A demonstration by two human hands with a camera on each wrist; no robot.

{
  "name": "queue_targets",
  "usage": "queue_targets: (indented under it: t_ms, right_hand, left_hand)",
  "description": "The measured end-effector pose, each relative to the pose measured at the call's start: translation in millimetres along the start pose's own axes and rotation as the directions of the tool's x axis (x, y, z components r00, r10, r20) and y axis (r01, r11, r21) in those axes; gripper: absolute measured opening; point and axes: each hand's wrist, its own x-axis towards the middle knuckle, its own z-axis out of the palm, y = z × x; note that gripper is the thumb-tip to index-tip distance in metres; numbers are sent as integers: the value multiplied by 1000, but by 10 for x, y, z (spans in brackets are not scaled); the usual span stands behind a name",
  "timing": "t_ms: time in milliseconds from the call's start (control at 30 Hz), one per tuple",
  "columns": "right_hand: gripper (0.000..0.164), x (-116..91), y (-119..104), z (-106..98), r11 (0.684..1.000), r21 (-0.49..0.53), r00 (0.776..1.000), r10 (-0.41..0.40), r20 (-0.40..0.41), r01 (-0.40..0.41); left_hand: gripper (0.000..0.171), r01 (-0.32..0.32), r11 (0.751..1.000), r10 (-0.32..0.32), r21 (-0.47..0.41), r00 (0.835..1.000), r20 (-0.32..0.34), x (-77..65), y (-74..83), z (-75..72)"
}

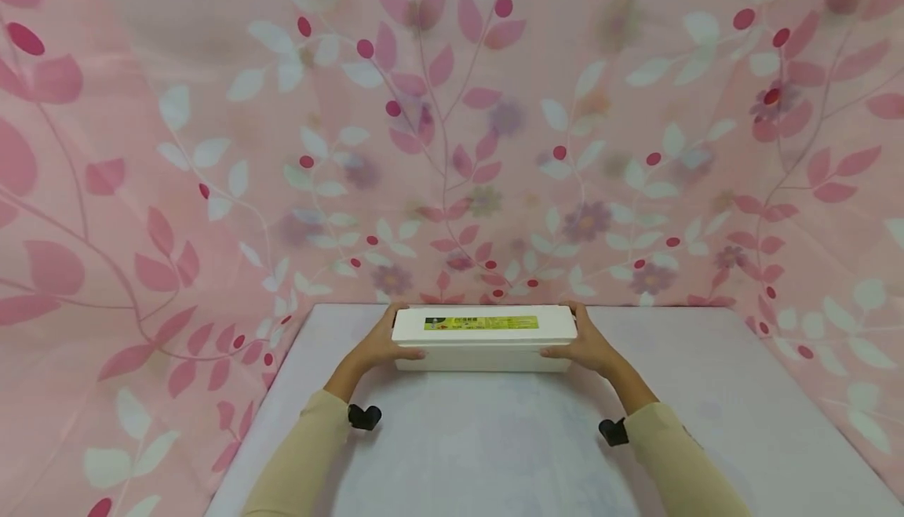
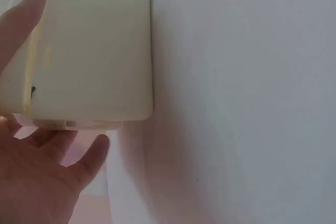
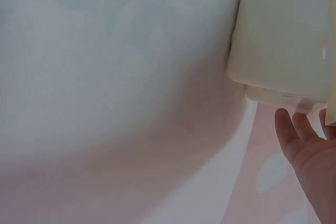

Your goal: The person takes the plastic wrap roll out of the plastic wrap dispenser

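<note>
A long white lidded plastic box sits at the far edge of the table, its long side facing me. A yellow-green label is stuck on its lid. My left hand grips the left end, thumb along the front and fingers toward the back. At the opposite end my right hand holds it the same way. In the left wrist view the thumb lies against the box, with fingers spread by its end. The right wrist view shows fingertips by the box's end; that thumb is out of sight there.
A pale table extends from the box toward me. Pink cloth with a leaf and flower print hangs behind the table and along both sides. Small black pieces stick out at both wrists beside the beige sleeves.
</note>
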Motion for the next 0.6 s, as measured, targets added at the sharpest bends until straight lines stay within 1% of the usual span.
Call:
queue_targets:
  t_ms: [100,167,300,400,533,600]
  right_hand:
    - [108,3,6,31,1000,10,1000,10,1,-10]
    - [107,1,15,57,1000,15,1000,8,0,-8]
    - [108,5,34,94,1000,6,1000,5,6,-5]
    - [109,17,57,100,1000,-13,1000,21,-3,-21]
    - [109,17,92,102,999,-32,999,34,-25,-35]
    - [110,2,120,108,998,-38,998,51,-27,-52]
  left_hand:
    - [112,22,1000,-22,-21,1000,8,-10,-30,-12]
    - [112,29,999,-29,-35,1000,-1,-25,-47,-9]
    - [111,31,999,-31,-38,999,-16,-37,-72,-7]
    - [112,27,999,-28,-30,999,-17,-33,-66,-2]
    - [110,23,999,-25,-37,999,-36,-34,-47,19]
    - [108,34,999,-35,-38,998,-44,-47,-49,37]
